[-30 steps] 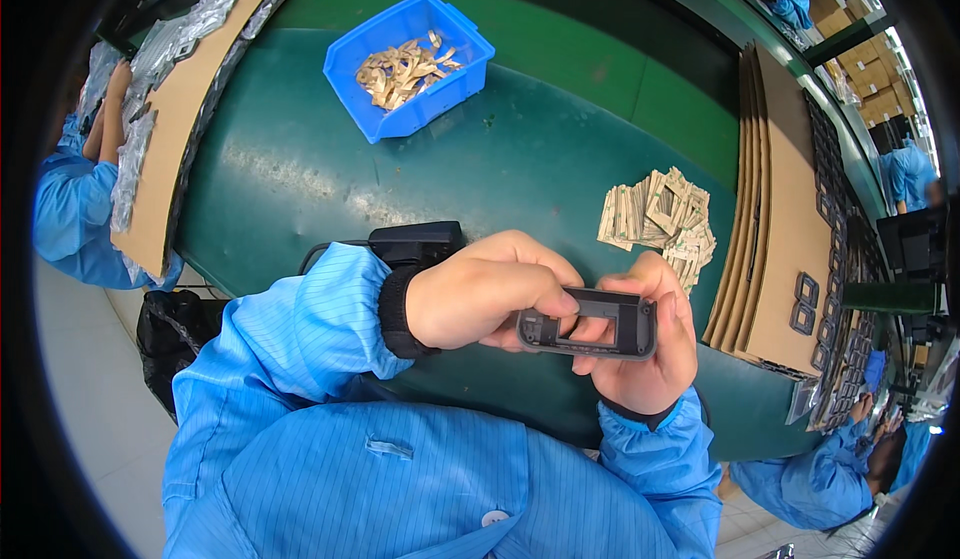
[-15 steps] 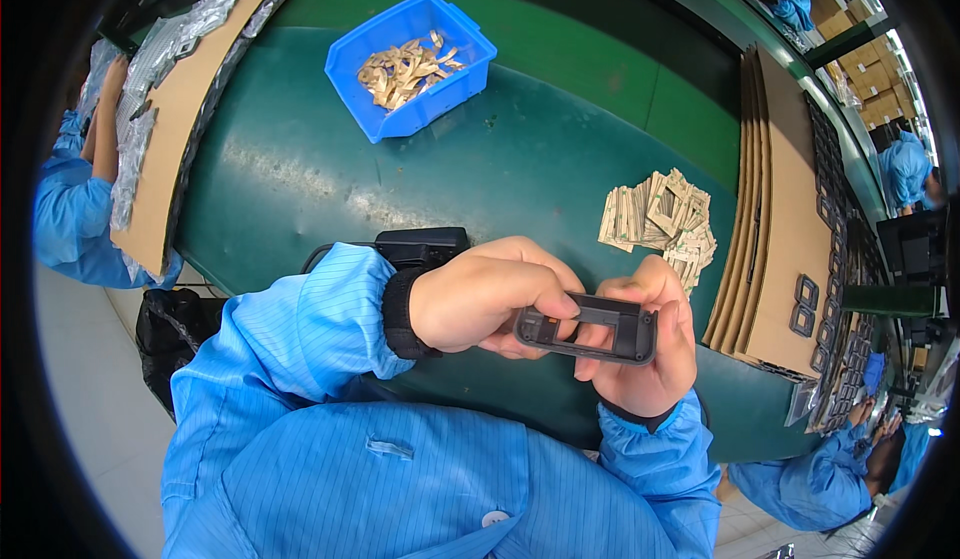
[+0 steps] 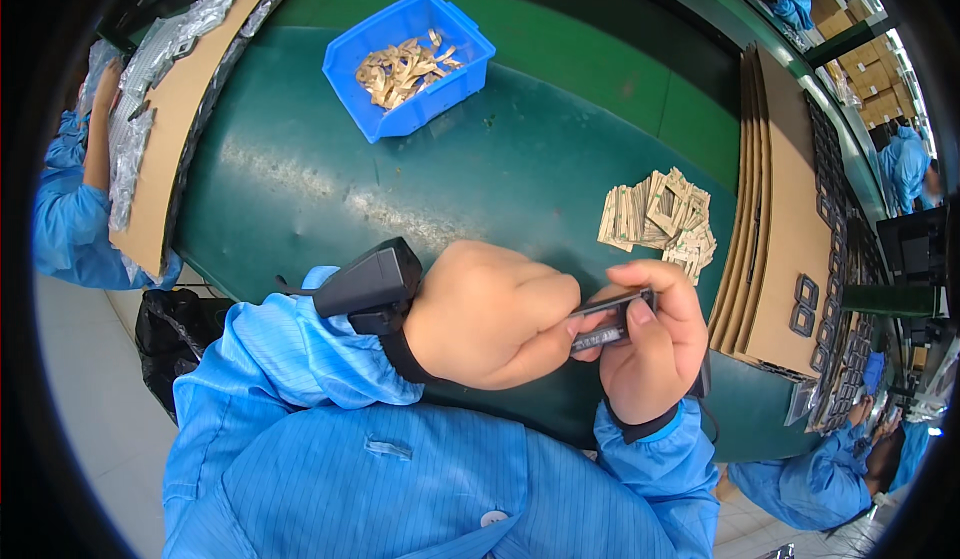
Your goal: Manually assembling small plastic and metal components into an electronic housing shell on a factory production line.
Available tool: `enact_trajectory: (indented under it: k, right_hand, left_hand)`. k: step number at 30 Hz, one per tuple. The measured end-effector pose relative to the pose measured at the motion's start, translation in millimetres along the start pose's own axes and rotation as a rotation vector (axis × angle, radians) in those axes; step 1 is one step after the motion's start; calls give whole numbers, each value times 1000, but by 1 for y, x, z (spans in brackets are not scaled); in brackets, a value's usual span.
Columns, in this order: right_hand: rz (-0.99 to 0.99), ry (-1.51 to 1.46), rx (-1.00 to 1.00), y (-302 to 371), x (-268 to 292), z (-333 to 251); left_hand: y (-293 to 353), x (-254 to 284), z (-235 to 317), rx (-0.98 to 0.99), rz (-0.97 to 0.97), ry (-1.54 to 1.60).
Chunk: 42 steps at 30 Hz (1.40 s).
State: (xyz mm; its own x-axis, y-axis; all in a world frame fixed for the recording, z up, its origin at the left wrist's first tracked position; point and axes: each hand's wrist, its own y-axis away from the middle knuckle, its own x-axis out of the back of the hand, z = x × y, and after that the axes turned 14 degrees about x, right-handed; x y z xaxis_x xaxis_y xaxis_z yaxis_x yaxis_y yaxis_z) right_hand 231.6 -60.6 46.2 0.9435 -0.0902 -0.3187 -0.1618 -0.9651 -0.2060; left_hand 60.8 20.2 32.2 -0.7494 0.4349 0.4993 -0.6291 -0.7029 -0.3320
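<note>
A small dark grey plastic frame (image 3: 600, 337) with an opening through its middle is held over the near side of the green table. My left hand (image 3: 495, 314) is closed with its back turned up, and its thumb and curled fingers pinch the frame's left end. My right hand (image 3: 655, 344) grips the other end, the thumb pressed on top and the fingers wrapped behind. On my left wrist sits a black box-shaped device (image 3: 375, 279). Beyond my right hand lies a loose pile of flat tan adhesive pieces (image 3: 660, 214) with cut-out windows.
A blue bin (image 3: 440, 109) of curled tan scraps stands at the far side of the table (image 3: 300, 129). Upright cardboard sheets (image 3: 775, 209) line the right edge, with dark frames beyond. A cardboard sheet (image 3: 205, 109) with plastic-wrapped parts is at left. Co-workers in blue sit on both sides.
The frame has been tipped from facing up to nearly edge-on. My left hand has rolled over, back upward, bringing the wrist device into fuller view.
</note>
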Motion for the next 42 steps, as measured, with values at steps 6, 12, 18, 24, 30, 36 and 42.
enact_trajectory:
  k: [6, 12, 18, 24, 30, 36, 42]
  right_hand:
    - [-30, 219, 152, 6, 1, 3]
    - [-136, 196, 264, 5, 5, 6]
    - [-189, 121, 369, 6, 3, 8]
    - [-157, 27, 415, 8, -2, 17]
    - [-102, -24, 390, 10, -4, 21]
    - [-57, -81, 396, 8, -8, 24]
    - [-75, -65, 383, 8, -6, 24]
  left_hand:
    - [1, -3, 2, -73, 0, -34]
    - [0, -3, 0, -191, -3, -48]
    - [2, -12, -3, -330, 47, -28]
    - [6, -17, -2, -365, 141, -49]
    - [6, -19, -5, -395, 142, -55]
    - [5, -21, -8, -423, 152, -53]
    - [6, -20, -8, -412, 134, -47]
